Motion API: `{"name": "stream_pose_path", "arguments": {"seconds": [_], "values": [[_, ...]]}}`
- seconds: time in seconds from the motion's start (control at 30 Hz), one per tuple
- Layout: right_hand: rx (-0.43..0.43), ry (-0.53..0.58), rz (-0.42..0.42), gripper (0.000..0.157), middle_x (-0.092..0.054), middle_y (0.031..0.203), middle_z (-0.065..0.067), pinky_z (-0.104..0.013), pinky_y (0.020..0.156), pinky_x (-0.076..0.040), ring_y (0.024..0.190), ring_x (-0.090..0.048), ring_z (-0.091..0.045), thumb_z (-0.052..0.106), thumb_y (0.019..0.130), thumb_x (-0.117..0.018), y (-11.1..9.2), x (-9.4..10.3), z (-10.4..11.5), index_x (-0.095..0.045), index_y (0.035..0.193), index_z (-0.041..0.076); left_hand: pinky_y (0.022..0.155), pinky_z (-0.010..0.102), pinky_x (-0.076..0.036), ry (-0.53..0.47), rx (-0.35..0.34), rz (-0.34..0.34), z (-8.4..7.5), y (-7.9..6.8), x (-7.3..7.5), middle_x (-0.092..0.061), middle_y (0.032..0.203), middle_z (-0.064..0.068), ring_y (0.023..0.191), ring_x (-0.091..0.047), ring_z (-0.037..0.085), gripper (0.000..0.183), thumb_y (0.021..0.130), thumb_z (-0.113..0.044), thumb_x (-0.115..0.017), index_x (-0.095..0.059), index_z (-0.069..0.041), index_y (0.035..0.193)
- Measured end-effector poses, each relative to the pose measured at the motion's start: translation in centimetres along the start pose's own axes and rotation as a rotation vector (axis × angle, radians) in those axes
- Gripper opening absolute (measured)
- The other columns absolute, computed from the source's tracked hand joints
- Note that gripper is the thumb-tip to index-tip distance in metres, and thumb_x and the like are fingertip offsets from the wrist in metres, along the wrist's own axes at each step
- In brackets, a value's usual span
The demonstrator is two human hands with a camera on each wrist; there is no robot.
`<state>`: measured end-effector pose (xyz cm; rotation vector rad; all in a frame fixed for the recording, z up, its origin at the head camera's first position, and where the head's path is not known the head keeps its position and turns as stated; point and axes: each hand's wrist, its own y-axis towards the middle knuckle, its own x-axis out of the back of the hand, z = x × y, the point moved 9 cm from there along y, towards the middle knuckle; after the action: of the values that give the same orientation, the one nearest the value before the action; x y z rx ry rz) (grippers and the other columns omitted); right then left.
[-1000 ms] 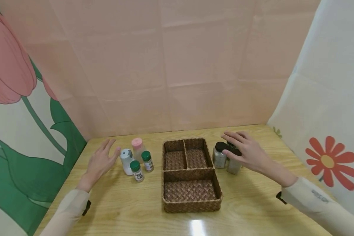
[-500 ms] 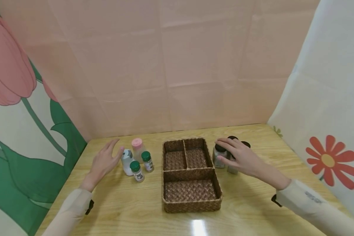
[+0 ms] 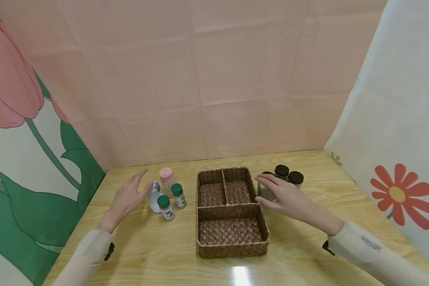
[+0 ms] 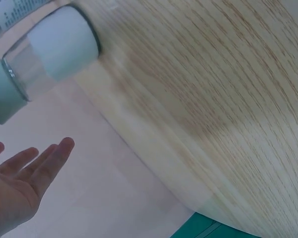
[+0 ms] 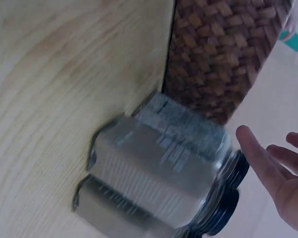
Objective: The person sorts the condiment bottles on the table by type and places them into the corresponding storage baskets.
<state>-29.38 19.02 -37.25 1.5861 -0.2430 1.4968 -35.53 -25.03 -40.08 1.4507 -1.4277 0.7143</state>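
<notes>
My left hand (image 3: 126, 198) hovers with spread fingers just left of a pale-blue-topped shaker bottle (image 3: 154, 201). In the left wrist view a gap separates the fingers from that glass bottle (image 4: 59, 47). Close by stand a pink-capped bottle (image 3: 167, 182) and two small green-capped spice jars (image 3: 165, 207). My right hand (image 3: 289, 199) reaches over a black-capped jar (image 3: 266, 192) at the basket's right side, thumb and fingers apart, partly covering it. Two more black-capped jars (image 3: 281, 171) stand behind. In the right wrist view the hand (image 5: 283, 186) is beside the jar lids; contact cannot be told.
A brown woven basket (image 3: 232, 251) with three compartments stands mid-table between the hands. The wooden table (image 3: 157, 254) meets a pink backdrop (image 3: 200, 99) at the rear, with a tulip-printed sheet at left and a flower-printed sheet at right.
My right hand has moved left across the black-capped jars to the one nearest the basket, uncovering the rear jars. My left hand has shifted slightly right, closer to the pale-blue-topped bottle.
</notes>
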Motion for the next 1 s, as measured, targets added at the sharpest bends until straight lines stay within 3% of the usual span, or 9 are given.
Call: {"name": "stream_pose_path", "arguments": {"seconds": [0.07,0.13,0.33,0.57,0.8,0.87,1.0], "values": [[0.017,0.008,-0.009,0.067,-0.053,0.139,-0.015,-0.031,0.062,-0.054,0.062,-0.057,0.005,0.041,0.091,-0.070,0.0,0.0,0.5,-0.049,0.145,0.006,0.097,0.067,-0.037,-0.003,-0.005,0.001,-0.1,0.0,0.0,-0.038,0.150,0.027,0.126,-0.045,0.052,0.077,0.100,-0.063,-0.038,-0.032,-0.009,0.154],[0.031,0.009,-0.015,0.067,-0.054,0.138,-0.016,-0.031,0.061,-0.053,0.060,-0.054,0.007,0.041,0.091,-0.071,0.1,-0.1,0.9,-0.050,0.144,0.006,0.096,0.066,-0.038,-0.004,-0.009,0.000,-0.1,0.0,0.0,-0.038,0.150,0.027,0.125,-0.046,0.052,0.076,0.100,-0.063,-0.038,-0.033,-0.009,0.154],[-0.013,0.031,0.025,0.066,-0.054,0.138,-0.015,-0.033,0.062,-0.052,0.059,-0.054,0.007,0.042,0.092,-0.070,-0.1,-0.9,0.7,-0.050,0.144,0.006,0.094,0.066,-0.040,-0.004,-0.030,0.003,-0.3,-0.1,-0.1,-0.041,0.148,0.028,0.121,-0.050,0.052,0.074,0.100,-0.060,-0.041,-0.034,-0.009,0.154],[-0.047,0.087,0.103,0.066,-0.046,0.146,-0.015,-0.027,0.059,-0.050,0.068,-0.063,-0.002,0.043,0.095,-0.066,-0.5,-2.6,0.4,-0.046,0.146,0.006,0.087,0.062,-0.045,-0.016,-0.045,-0.015,-0.5,-0.2,-0.1,-0.050,0.140,0.027,0.115,-0.057,0.045,0.075,0.100,-0.059,-0.043,-0.035,-0.007,0.152],[-0.073,0.098,0.151,0.070,-0.041,0.149,-0.022,-0.021,0.051,-0.044,0.056,-0.049,0.009,0.042,0.095,-0.065,-0.6,-4.0,0.2,-0.041,0.149,0.004,0.085,0.059,-0.048,-0.013,-0.076,-0.021,-0.7,-0.1,-0.2,-0.054,0.136,0.027,0.112,-0.060,0.041,0.076,0.099,-0.061,-0.045,-0.038,-0.005,0.151],[-0.071,0.087,0.157,0.070,-0.042,0.148,-0.023,-0.022,0.050,-0.043,0.053,-0.047,0.009,0.040,0.095,-0.066,-0.6,-4.3,0.2,-0.041,0.149,0.003,0.085,0.059,-0.048,-0.011,-0.070,-0.016,-0.7,-0.1,-0.3,-0.055,0.135,0.027,0.111,-0.061,0.041,0.077,0.098,-0.061,-0.045,-0.039,-0.005,0.150],[-0.065,0.049,0.146,0.067,-0.043,0.147,-0.024,-0.035,0.057,-0.049,0.052,-0.044,0.010,0.034,0.095,-0.067,-0.7,-4.5,0.4,-0.042,0.148,0.001,0.085,0.058,-0.048,-0.011,-0.062,-0.003,-0.6,-0.2,-0.4,-0.056,0.134,0.026,0.111,-0.061,0.040,0.077,0.097,-0.063,-0.046,-0.041,-0.006,0.150]]}}
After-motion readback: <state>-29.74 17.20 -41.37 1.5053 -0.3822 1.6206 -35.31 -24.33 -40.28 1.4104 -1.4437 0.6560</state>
